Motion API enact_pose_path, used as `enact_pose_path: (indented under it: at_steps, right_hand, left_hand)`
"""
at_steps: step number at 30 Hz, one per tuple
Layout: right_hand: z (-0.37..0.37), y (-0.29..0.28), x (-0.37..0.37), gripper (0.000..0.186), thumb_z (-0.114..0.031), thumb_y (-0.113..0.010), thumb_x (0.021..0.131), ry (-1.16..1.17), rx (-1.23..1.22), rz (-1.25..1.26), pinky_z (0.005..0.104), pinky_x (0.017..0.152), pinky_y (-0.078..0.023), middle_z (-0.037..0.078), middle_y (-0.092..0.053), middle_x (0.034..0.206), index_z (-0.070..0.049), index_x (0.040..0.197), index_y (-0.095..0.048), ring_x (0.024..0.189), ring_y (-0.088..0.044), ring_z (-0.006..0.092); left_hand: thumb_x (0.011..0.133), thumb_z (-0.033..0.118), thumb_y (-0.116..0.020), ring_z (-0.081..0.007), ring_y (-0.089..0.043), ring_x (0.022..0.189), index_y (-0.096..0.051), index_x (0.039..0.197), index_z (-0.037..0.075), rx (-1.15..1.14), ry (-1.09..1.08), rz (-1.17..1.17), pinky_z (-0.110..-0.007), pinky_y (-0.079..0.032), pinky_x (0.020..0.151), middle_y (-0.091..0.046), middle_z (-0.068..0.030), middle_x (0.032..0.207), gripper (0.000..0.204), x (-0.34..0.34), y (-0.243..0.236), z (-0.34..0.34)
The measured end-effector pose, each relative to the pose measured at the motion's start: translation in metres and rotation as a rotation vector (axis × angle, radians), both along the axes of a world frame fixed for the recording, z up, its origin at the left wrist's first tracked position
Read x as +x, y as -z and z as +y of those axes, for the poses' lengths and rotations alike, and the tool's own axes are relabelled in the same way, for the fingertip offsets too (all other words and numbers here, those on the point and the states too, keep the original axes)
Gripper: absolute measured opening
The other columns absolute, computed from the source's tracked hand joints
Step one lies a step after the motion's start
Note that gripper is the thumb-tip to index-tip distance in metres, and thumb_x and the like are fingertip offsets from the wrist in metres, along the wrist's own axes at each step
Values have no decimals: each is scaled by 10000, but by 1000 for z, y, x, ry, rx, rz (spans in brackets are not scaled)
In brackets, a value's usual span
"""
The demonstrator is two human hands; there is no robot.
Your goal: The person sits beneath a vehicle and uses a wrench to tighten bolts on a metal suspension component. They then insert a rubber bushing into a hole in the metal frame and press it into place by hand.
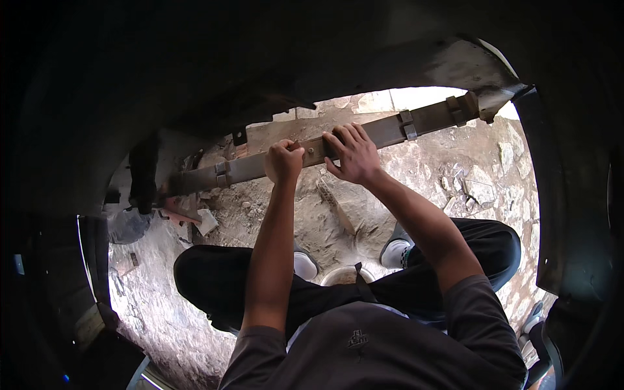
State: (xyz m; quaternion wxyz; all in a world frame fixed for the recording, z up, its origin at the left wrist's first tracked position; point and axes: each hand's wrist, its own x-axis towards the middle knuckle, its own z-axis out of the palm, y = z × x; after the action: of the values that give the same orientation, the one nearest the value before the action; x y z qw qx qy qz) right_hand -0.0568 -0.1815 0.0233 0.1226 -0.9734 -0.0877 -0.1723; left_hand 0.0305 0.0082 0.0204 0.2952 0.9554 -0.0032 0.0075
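A long, dark metal leaf spring (383, 132) with clips round it runs across in front of me, rising to the right. My left hand (284, 162) is closed in a fist against its left-middle part. A small reddish-brown edge shows by the thumb, but what the fist holds is hidden. Just to the right, my right hand (354, 155) lies on the spring with its fingers stretched out and somewhat apart. Between the two hands a round bolt head (311, 150) shows on the spring's face. One clip (407, 125) sits right of my right hand, and another clip (221, 174) left of my left hand.
Dark curved panels (214, 58) surround me overhead and at both sides. Rough stony ground (338, 208) lies below, with loose stones (480, 185) at the right. Reddish pieces (182, 209) lie at the left. I sit with knees spread on a low round seat (348, 276).
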Motion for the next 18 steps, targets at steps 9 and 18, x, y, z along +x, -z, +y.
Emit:
enact_pose_path:
  at_steps: [9, 18]
  right_hand:
    - [3, -3, 9, 629, -468, -629, 895, 14, -1, -24, 491, 1236, -284, 169, -560, 1318, -92, 1394, -553, 1326, -498, 335]
    - [2, -5, 8, 633, -472, -632, 888, 17, 13, 12, 484, 1244, -275, 163, -563, 1313, -97, 1394, -564, 1330, -494, 326]
  left_hand:
    - [736, 262, -857, -339, -752, 854, -806, 858, 168, 7, 70, -100, -454, -597, 747, -773, -115, 886, 163, 24, 12, 2]
    - [727, 268, -858, -341, -752, 876, -817, 854, 166, -9, -38, -49, -460, -600, 771, -776, -110, 923, 168, 14, 2, -5]
